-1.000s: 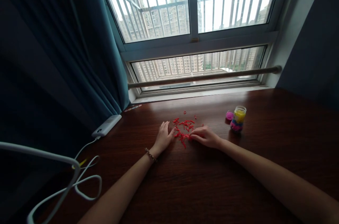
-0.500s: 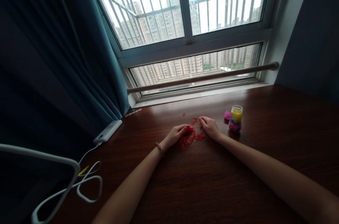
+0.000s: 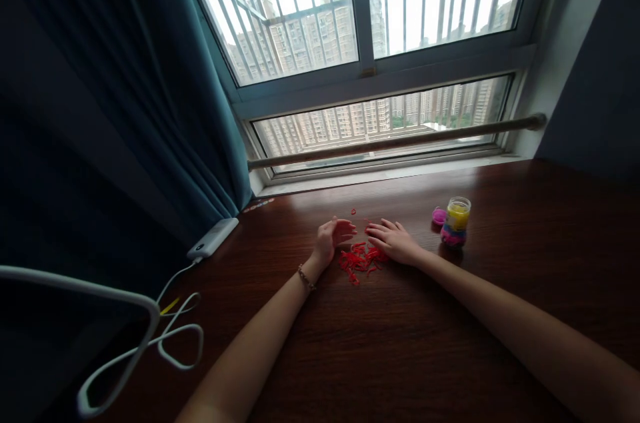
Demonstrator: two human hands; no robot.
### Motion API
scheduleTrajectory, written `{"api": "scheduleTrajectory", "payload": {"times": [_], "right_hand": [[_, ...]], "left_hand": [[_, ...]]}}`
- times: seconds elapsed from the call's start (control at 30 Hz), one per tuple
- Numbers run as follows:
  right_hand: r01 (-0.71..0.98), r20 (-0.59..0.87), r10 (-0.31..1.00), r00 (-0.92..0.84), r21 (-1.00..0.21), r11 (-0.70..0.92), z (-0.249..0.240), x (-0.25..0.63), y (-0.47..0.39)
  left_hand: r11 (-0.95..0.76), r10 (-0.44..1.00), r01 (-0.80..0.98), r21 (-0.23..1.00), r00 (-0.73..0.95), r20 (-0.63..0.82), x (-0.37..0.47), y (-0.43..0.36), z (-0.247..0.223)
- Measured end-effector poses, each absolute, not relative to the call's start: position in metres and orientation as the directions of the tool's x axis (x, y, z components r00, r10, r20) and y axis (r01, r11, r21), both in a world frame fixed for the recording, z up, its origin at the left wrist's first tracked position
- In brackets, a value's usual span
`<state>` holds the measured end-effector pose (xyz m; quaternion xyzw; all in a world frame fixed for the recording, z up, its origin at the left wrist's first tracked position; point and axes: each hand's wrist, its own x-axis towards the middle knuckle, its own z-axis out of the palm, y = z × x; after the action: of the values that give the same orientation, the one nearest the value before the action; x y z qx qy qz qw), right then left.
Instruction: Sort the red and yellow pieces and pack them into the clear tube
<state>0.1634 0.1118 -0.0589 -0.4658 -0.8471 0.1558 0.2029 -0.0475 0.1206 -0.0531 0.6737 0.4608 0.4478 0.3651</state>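
Worktop (image 3: 320, 356): dark reddish-brown wood, glossy, set against a barred window (image 3: 367, 23) with tall buildings outside. Rail (image 3: 400, 141), round, crossing the lower pane. Curtain (image 3: 150, 63), blue, hanging at the left side.

Red pieces (image 3: 356, 259): many, small and thin, heaped loosely on the worktop between and just below the two hands; exact shape too small to tell. Single red piece (image 3: 353, 211): apart from the heap, on the window side.

Left hand (image 3: 327, 241): beside the heap, cupped, fingers pointing right; grip loose and parted, no piece seen held. Bracelet (image 3: 307, 278), beaded or linked, on that wrist.

Right hand (image 3: 396, 243): palm down at the upper right of the heap, fingers outstretched towards the left hand; grip spread. Whether pieces lie beneath the palm cannot be told.

Jar (image 3: 456, 220): clear, upright, uncapped, right of the right hand; contents yellow above, blue and pink below. Lid (image 3: 439, 215): purple-pink, just left of the jar.

White device (image 3: 214, 238): flat, by the curtain, with a white cable (image 3: 201, 343) looped nearby. Yellow strip (image 3: 171, 306), beside the cable.
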Motion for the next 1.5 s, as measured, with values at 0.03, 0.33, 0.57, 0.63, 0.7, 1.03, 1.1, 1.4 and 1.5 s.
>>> {"api": "scheduleTrajectory", "payload": {"times": [0.03, 0.33, 0.57, 0.63, 0.7, 1.03, 1.1, 1.4, 1.5], "right_hand": [[0.678, 0.226, 0.812, -0.538, -0.456, 0.576, -0.056, 0.164, 0.11], [0.506, 0.504, 0.725, -0.469, -0.519, 0.688, -0.079, 0.165, 0.122], [0.577, 0.499, 0.815, -0.295, -0.586, 0.568, -0.09, 0.166, 0.137], [0.584, 0.494, 0.829, -0.264, -0.602, 0.545, -0.089, 0.167, 0.138], [0.574, 0.491, 0.829, -0.268, -0.609, 0.547, -0.087, 0.168, 0.136], [0.428, 0.408, 0.703, -0.583, -0.58, 0.693, -0.066, 0.163, 0.106], [0.401, 0.397, 0.731, -0.555, -0.642, 0.653, -0.064, 0.161, 0.102], [-0.026, 0.144, 0.923, -0.356, -0.989, 0.145, -0.051, 0.15, 0.078], [0.026, 0.256, 0.962, -0.1, -0.965, 0.26, -0.051, 0.151, 0.079]], "left_hand": [[-0.341, 0.94, 0.39, 0.855, 0.143, 0.31, -0.047, 0.124, -0.055], [-0.385, 0.919, 0.766, 0.516, 0.266, 0.291, -0.042, 0.182, -0.051], [-0.51, 0.849, 0.761, 0.402, 0.52, 0.092, -0.031, 0.182, -0.056], [-0.586, 0.788, 0.704, 0.402, 0.612, 0.076, -0.028, 0.163, -0.052], [-0.651, 0.719, 0.634, 0.418, 0.691, 0.071, -0.024, 0.137, -0.048], [-0.565, 0.708, 0.258, 0.784, 0.64, 0.3, -0.024, 0.038, -0.03], [-0.528, 0.782, 0.275, 0.803, 0.527, 0.333, -0.028, 0.039, -0.031], [-0.352, 0.926, 0.532, 0.77, 0.078, 0.369, -0.053, 0.09, -0.055], [-0.377, 0.926, 0.56, 0.737, 0.207, 0.316, -0.051, 0.092, -0.058]]}}
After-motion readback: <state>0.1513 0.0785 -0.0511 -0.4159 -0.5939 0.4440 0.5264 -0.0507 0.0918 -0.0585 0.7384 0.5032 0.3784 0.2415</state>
